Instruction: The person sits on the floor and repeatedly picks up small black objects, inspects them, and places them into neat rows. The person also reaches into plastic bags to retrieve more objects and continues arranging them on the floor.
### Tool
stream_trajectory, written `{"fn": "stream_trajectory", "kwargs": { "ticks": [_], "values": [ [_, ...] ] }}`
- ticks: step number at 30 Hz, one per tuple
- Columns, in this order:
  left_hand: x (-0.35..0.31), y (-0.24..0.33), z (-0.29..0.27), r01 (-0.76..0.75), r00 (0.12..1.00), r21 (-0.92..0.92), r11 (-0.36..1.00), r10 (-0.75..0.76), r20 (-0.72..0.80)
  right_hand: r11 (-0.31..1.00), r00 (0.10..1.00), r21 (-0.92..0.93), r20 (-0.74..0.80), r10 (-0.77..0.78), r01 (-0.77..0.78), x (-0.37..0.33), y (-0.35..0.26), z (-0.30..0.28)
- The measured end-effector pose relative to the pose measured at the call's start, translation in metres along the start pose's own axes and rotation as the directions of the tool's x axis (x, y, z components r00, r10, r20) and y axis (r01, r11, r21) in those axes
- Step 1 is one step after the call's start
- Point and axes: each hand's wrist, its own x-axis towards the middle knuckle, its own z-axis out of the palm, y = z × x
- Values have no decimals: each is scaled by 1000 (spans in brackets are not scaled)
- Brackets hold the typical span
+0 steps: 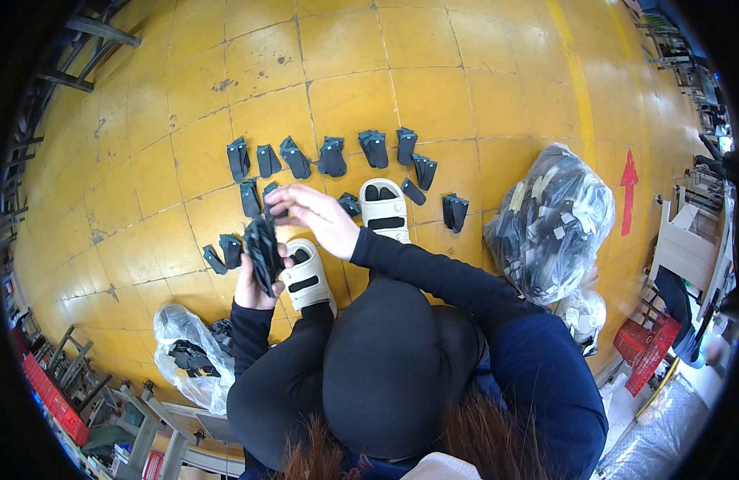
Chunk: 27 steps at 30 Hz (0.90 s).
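Note:
My left hand (pixel 258 281) is closed around a thick stack of dark flat pieces (pixel 262 246), held upright above the floor. The pieces look like fabric, with teal-tinted top ends; their exact kind I cannot make out. Over the top of that stack is my right hand (pixel 316 216), its fingers stretched out and slightly apart. Whether its fingertips touch the stack is hard to tell. Similar small bundles lie on the floor around it, among them one bundle (pixel 230 250) to the left and another bundle (pixel 250 198) just beyond my hands.
More dark bundles (pixel 332 157) form a rough row on the yellow tiled floor (pixel 345 104). A big clear plastic bag (pixel 549 224) of dark pieces stands at right, a smaller bag (pixel 192 356) at lower left. My feet wear cream sandals (pixel 384 214). Metal frames line both sides.

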Motion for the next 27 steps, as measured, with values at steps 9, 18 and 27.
{"fn": "stream_trajectory", "kwargs": {
  "ticks": [9, 18, 27],
  "values": [
    [5, 6, 35, 183, 977, 425, 886, -213, 24, 937, 965, -321, 258, -53, 137, -7, -1, 6],
    [25, -3, -34, 72, 830, 354, 933, 140, -539, 945, 925, -198, 333, -184, 259, -13, -19, 17],
    [6, 13, -5, -92, 987, 493, 865, 143, -67, 905, 912, 131, 136, 388, -404, -5, 12, 16]
  ]
}}
